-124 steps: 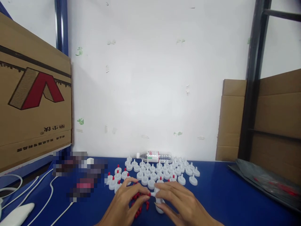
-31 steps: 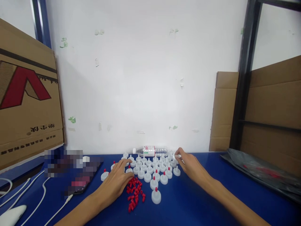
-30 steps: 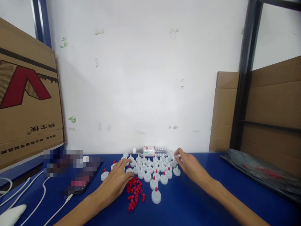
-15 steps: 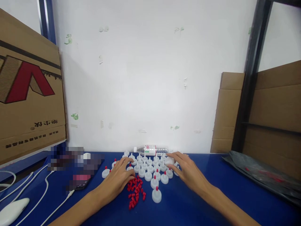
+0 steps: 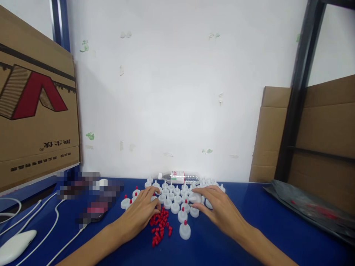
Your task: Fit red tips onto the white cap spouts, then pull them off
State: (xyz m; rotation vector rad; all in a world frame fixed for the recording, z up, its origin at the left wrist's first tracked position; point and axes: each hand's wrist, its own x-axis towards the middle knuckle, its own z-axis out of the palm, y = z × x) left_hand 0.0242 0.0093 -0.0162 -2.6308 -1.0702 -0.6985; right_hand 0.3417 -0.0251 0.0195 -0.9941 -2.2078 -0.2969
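Note:
My right hand [image 5: 215, 203] grips a translucent white nozzle cap [image 5: 195, 198] between thumb and fingers, its nozzle hidden. Around it stand several more white nozzle caps [image 5: 175, 208], most with bare tips; some carry small red tip caps. One red-tipped nozzle cap [image 5: 185, 230] stands nearest to me. My left hand [image 5: 146, 207] rests by the far edge of a loose pile of red tip caps [image 5: 158, 231]. Its thumb and fingers are apart, with a red-tipped white cap showing between them; nothing held is visible.
A clear plastic bottle [image 5: 177, 177] lies against the wall behind the caps. A phone, white cables [image 5: 57, 214] and a white device [image 5: 18, 245] lie at left, below a large carton [image 5: 39, 129]. A dark plastic bag [image 5: 313, 207] lies at right, near cardboard [image 5: 270, 135].
My right hand has moved slightly left and towards me with the white nozzle cap. My left hand stays by the red pile, nearly still. The view has shifted a little.

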